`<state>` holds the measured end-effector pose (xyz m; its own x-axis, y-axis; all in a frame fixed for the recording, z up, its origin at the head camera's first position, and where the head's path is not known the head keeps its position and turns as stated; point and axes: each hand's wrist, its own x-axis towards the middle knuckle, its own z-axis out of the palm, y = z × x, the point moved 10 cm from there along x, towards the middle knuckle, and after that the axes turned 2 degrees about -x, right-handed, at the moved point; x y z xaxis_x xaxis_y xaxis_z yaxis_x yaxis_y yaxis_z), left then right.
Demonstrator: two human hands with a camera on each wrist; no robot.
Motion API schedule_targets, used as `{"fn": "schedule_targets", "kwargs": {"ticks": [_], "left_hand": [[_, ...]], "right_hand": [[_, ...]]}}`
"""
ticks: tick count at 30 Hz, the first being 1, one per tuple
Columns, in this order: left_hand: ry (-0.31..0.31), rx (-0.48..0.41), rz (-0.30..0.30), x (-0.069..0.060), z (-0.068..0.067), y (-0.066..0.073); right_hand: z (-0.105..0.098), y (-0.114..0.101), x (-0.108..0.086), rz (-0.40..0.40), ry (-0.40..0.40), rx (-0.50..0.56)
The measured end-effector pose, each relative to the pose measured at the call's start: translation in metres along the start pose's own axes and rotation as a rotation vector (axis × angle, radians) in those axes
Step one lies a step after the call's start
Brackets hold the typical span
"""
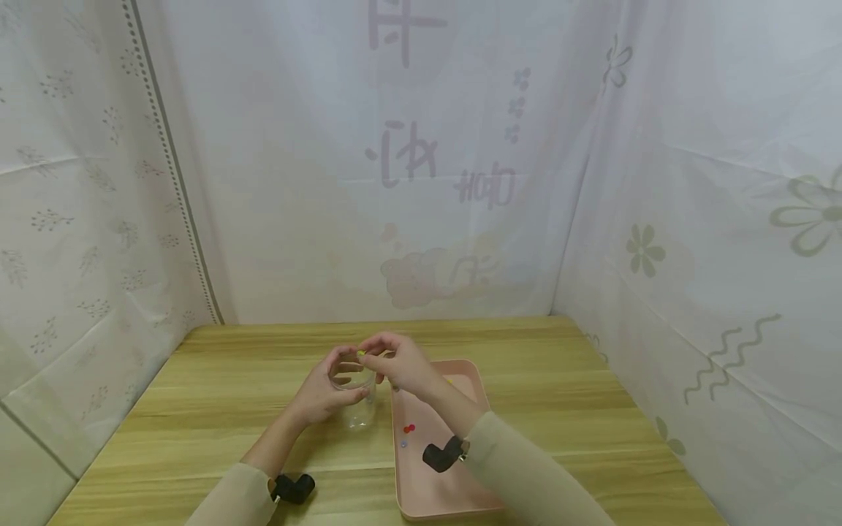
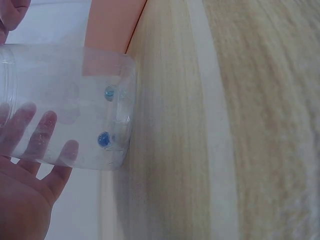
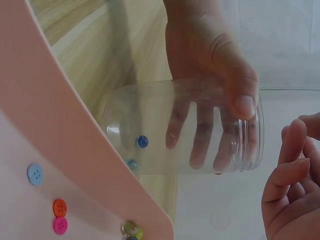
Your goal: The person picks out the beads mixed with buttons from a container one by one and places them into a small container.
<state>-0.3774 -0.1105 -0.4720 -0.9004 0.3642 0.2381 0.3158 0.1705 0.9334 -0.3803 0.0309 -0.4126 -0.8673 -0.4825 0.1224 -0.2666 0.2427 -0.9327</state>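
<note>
My left hand [image 1: 325,391] grips a clear jar [image 3: 200,130] round its upper part, thumb on one side and fingers on the other. The jar stands upright on the table, its mouth uncovered. Inside, near the bottom, lie a dark blue marble [image 2: 104,139] and a teal marble [image 2: 109,93]. Over the rim, my right hand [image 1: 404,365] pinches a small yellow thing [image 1: 361,353] between thumb and fingertips; its kind is too small to tell. In the right wrist view those fingertips [image 3: 296,135] meet beside the mouth, and the yellow thing is hidden.
Right of the jar lies a pink tray [image 1: 421,504], partly under my right forearm. It holds a light blue button [image 3: 35,174], an orange button [image 3: 59,207], a pink button [image 3: 60,225] and several marbles [image 3: 130,228] in a corner. Patterned curtains [image 1: 296,183] surround the wooden table [image 1: 197,409].
</note>
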Motion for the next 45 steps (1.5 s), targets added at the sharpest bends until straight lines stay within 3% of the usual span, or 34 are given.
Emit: {"fn": "schedule_targets", "kwargs": {"ticks": [11, 23, 35, 45], "left_hand": [[-0.007, 0.009, -0.002, 0.000, 0.000, -0.001], [-0.005, 0.024, 0.013, 0.000, 0.000, -0.001], [-0.001, -0.012, -0.007, 0.001, 0.001, -0.001], [-0.006, -0.008, 0.006, 0.002, 0.002, -0.002]], "right_hand": [[0.004, 0.005, -0.001, -0.017, 0.006, -0.066], [0.005, 0.007, -0.004, -0.011, -0.005, -0.062], [-0.023, 0.017, -0.005, 0.020, 0.053, -0.028], [-0.050, 0.038, -0.012, 0.049, 0.104, -0.047]]}}
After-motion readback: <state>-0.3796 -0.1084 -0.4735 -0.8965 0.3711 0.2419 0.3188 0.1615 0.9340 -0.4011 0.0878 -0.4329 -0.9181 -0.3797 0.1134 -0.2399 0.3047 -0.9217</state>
